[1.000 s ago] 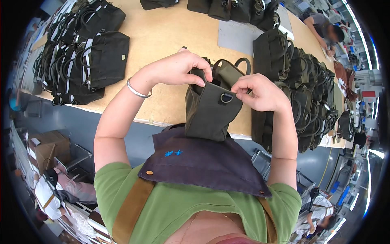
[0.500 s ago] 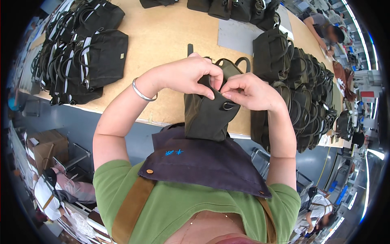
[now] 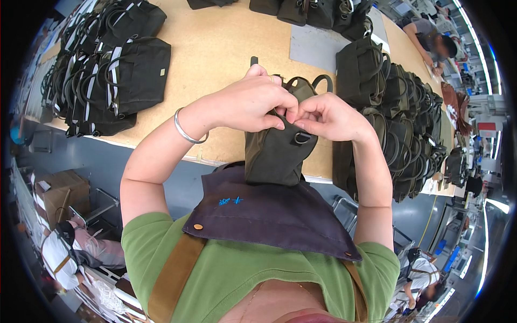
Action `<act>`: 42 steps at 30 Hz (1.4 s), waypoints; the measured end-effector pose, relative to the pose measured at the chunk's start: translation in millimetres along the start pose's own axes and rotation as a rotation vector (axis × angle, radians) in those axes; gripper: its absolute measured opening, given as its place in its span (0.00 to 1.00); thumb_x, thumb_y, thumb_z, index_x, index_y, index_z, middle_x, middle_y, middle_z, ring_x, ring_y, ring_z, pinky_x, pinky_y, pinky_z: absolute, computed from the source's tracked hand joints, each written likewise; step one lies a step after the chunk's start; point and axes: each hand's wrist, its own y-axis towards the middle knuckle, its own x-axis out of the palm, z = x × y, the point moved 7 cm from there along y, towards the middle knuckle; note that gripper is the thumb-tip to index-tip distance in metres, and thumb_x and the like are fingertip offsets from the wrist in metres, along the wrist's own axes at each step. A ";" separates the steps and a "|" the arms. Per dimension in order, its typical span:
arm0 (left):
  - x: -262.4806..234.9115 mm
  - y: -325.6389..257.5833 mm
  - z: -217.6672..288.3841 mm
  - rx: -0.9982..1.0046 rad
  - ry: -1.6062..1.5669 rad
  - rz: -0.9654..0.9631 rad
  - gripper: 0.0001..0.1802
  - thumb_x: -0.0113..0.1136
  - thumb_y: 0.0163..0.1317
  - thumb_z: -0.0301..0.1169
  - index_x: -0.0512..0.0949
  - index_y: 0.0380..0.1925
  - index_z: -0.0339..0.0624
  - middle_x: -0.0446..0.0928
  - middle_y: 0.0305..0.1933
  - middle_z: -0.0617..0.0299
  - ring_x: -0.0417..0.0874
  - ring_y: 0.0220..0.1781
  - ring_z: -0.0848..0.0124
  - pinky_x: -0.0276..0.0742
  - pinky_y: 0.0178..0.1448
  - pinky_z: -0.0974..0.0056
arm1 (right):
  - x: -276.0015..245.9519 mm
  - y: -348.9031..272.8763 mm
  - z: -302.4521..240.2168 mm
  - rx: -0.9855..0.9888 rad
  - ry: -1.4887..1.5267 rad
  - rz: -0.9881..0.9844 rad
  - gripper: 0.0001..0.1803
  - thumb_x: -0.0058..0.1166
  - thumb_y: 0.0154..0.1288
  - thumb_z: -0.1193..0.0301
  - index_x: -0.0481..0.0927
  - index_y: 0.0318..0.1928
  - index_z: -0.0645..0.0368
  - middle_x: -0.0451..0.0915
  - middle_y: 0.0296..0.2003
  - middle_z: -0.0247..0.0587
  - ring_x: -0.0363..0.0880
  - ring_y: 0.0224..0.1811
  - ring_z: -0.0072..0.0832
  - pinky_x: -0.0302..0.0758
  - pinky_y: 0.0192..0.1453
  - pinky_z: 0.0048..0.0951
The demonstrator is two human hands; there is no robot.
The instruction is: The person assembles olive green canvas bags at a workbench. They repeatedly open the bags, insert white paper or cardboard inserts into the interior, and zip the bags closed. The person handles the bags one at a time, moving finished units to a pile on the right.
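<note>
A dark olive fabric handbag (image 3: pixel 273 157) stands at the table's front edge, close against my apron, one narrow side facing me. Its upper rim is pinched by my left hand (image 3: pixel 253 102), thumb outside and fingers curled over into the opening. Right beside it, my right hand (image 3: pixel 335 118) grips the same rim between thumb and bent fingers. The two sets of fingertips almost meet. Just below them a metal ring (image 3: pixel 302 138) hangs on the bag's side. Behind my hands a loop handle (image 3: pixel 323 82) sticks up; most of the bag's inside is hidden.
Stacked dark handbags (image 3: pixel 141 75) cover the table's left end, and another pile (image 3: pixel 401 116) crowds its right. More bags (image 3: pixel 318 13) sit along the far side near a grey sheet (image 3: pixel 318 46). A person (image 3: pixel 428 43) works at the far right of the wooden table (image 3: pixel 215 59).
My right hand has curled its fingers in and shifted slightly left toward the left hand. My left hand has lowered a little at the fingers. The bag has barely moved.
</note>
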 end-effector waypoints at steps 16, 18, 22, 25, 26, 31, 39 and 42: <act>-4.5 -3.9 -3.7 -0.007 0.060 0.041 0.06 0.70 0.53 0.36 0.82 0.27 0.52 0.79 0.26 0.74 0.71 0.34 0.73 0.52 0.52 0.62 | 2.0 -0.8 -19.1 -0.269 -0.275 0.047 0.06 0.60 0.57 0.79 0.82 0.37 0.63 0.81 0.29 0.45 0.80 0.31 0.39 0.75 0.35 0.34; -4.9 -3.8 -5.1 -0.009 0.045 0.029 0.05 0.70 0.53 0.36 0.83 0.27 0.52 0.80 0.26 0.74 0.72 0.34 0.74 0.52 0.52 0.62 | 1.1 -0.8 -21.1 -0.280 -0.268 0.053 0.06 0.60 0.58 0.78 0.82 0.38 0.62 0.81 0.30 0.45 0.81 0.32 0.39 0.76 0.36 0.33; -5.4 -4.9 -6.7 -0.027 0.011 0.013 0.04 0.69 0.55 0.34 0.83 0.27 0.52 0.80 0.26 0.73 0.71 0.34 0.74 0.52 0.53 0.62 | 0.3 -1.2 -20.4 -0.226 -0.248 0.060 0.06 0.59 0.59 0.78 0.82 0.38 0.63 0.81 0.30 0.44 0.81 0.33 0.38 0.76 0.37 0.33; -3.8 -6.4 -8.2 -0.039 0.008 0.000 0.02 0.68 0.55 0.33 0.83 0.27 0.51 0.79 0.25 0.73 0.71 0.34 0.74 0.52 0.53 0.62 | 0.4 -4.4 -21.6 -0.179 -0.267 0.038 0.07 0.56 0.60 0.78 0.82 0.39 0.63 0.81 0.31 0.44 0.80 0.33 0.37 0.75 0.37 0.33; -2.9 -6.7 -9.1 -0.048 0.009 -0.007 0.02 0.68 0.56 0.33 0.84 0.27 0.51 0.79 0.25 0.73 0.70 0.34 0.74 0.52 0.52 0.62 | -0.3 -6.4 -20.6 -0.159 -0.263 0.030 0.07 0.55 0.60 0.79 0.81 0.39 0.63 0.81 0.32 0.44 0.80 0.33 0.37 0.75 0.37 0.33; -4.1 -13.6 -12.3 -0.046 0.042 0.002 0.03 0.64 0.58 0.34 0.84 0.28 0.52 0.80 0.26 0.72 0.71 0.36 0.72 0.52 0.52 0.60 | -1.3 -14.1 -17.7 -0.192 -0.270 0.048 0.08 0.52 0.61 0.79 0.81 0.41 0.63 0.78 0.32 0.44 0.79 0.32 0.37 0.74 0.36 0.33; -6.4 -18.0 11.0 0.088 0.232 0.248 0.02 0.67 0.56 0.32 0.85 0.29 0.52 0.76 0.24 0.71 0.70 0.36 0.71 0.54 0.53 0.58 | 3.8 -13.2 -20.3 -0.294 -0.372 0.132 0.08 0.52 0.62 0.78 0.80 0.41 0.63 0.77 0.33 0.45 0.77 0.33 0.43 0.73 0.38 0.37; 0.9 -18.1 7.6 0.030 0.153 0.206 0.02 0.67 0.55 0.33 0.85 0.29 0.52 0.76 0.24 0.72 0.71 0.37 0.71 0.54 0.54 0.58 | 5.9 -14.1 -19.7 -0.279 -0.352 0.122 0.08 0.52 0.62 0.79 0.80 0.41 0.63 0.77 0.32 0.46 0.76 0.33 0.44 0.73 0.38 0.37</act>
